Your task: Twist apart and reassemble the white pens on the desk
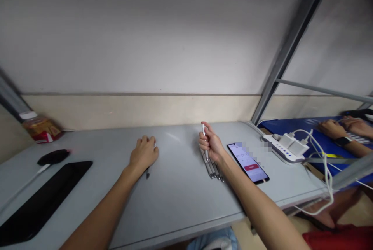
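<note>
Your right hand [211, 143] is closed around a white pen [204, 141], held nearly upright with its top poking out above your fingers, just above a small bunch of grey pens [212, 167] lying side by side on the grey table [175, 191]. Your left hand [144, 154] rests palm down further left, fingers curled over another pen [148, 172] whose dark tip shows at the near side of the hand; you press it to the table more than you grip it, and whether the fingers actually close on it cannot be told from here. A phone [248, 162] with its screen lit lies just right of your right wrist, and beyond it a white power strip [284, 147] trails cables [323, 172] over the table's right edge. The likely trouble is near that wrist: swing your forearm right and you could knock the phone toward the edge or snag the cables. The loose pens under your right hand could roll if you brush them. At far left sit a jar [40, 127], a mouse [52, 156] and a black pad [43, 199], well apart from both hands. Another person's hands [344, 129] rest at the next desk, far right.
</note>
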`<state>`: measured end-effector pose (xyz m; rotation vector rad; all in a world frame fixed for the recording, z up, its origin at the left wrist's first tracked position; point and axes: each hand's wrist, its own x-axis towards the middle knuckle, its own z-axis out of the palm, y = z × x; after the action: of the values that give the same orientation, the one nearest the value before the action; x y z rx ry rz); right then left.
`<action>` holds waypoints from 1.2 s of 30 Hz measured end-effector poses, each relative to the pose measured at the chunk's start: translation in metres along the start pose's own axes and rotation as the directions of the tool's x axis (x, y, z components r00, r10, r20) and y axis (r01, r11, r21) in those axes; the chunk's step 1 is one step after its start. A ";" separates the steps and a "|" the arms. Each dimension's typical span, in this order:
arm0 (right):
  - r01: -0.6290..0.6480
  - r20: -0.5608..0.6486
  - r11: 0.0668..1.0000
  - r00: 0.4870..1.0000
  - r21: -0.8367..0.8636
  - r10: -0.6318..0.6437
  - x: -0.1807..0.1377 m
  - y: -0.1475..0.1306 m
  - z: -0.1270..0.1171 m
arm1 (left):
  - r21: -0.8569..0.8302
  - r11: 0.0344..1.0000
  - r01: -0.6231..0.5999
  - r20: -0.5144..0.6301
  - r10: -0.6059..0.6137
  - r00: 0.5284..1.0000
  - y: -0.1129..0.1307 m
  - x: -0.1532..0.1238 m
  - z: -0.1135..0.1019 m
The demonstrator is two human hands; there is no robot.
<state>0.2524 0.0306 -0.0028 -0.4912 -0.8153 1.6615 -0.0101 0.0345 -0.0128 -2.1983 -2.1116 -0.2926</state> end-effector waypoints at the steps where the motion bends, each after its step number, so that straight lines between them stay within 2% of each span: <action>1: 0.000 -0.002 1.000 1.000 0.002 0.000 0.000 0.000 0.000 | -0.008 1.000 -0.004 0.001 0.004 1.000 0.000 0.000 0.000; 11: 0.003 -0.010 0.999 1.000 -0.046 -0.004 -0.001 0.000 0.002 | -0.072 0.997 -0.018 0.013 0.019 1.000 -0.001 -0.001 0.002; 22: 0.003 -0.020 0.999 1.000 -0.049 -0.004 -0.002 -0.002 0.005 | -0.034 0.999 -0.001 0.055 0.002 0.998 0.004 -0.004 -0.004; 27: -0.047 -0.026 0.996 0.999 -0.073 0.045 -0.003 -0.002 0.006 | -0.023 1.000 -0.001 0.039 0.002 0.999 0.005 -0.004 -0.007; 32: -0.094 0.025 0.985 0.995 -0.148 0.098 -0.004 0.003 0.007 | -0.015 1.000 0.003 0.012 -0.003 1.000 0.005 -0.003 -0.008; 36: -0.093 0.007 0.956 0.995 -0.278 0.099 -0.005 0.008 0.010 | 0.017 1.000 -0.017 0.002 0.017 1.000 0.005 -0.003 -0.007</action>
<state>0.2413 0.0229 -0.0027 -0.7187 -1.0621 1.6505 -0.0056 0.0299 -0.0064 -2.2071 -2.0868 -0.2702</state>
